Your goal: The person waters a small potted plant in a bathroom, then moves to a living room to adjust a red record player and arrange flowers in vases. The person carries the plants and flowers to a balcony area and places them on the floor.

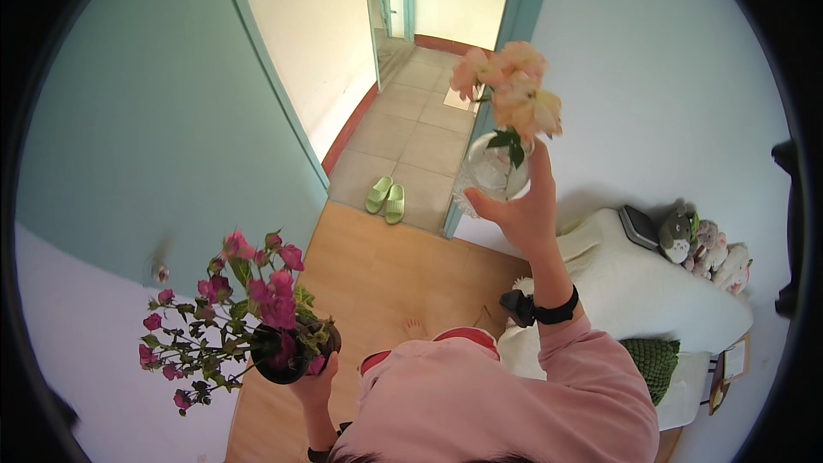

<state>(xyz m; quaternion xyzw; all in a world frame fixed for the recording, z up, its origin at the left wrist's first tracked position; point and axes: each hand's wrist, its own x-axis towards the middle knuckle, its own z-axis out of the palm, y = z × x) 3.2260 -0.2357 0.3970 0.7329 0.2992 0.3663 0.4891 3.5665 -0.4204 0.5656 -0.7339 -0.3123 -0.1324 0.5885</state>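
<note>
My left hand (316, 386) is closed around a dark pot (273, 357) at the lower left. Pink-magenta flowers (276, 296) with green, partly drooping leaves lean out of it to the left. On the right, my right hand (524, 206) grips a clear glass vase (492, 167) and holds it up by its side. Peach-coloured flowers (524, 99) with a few dark green leaves rise from the vase. Part of the glass is hidden behind my fingers, and the far side of the pot cannot be seen.
Green slippers (386, 199) lie on the tiled floor (411, 148) at the doorway. A pale green door (167, 116) stands at left. To the right, a white-covered sofa (669, 289) bears plush toys (676, 231), a dark box (638, 226) and a green cushion (652, 363).
</note>
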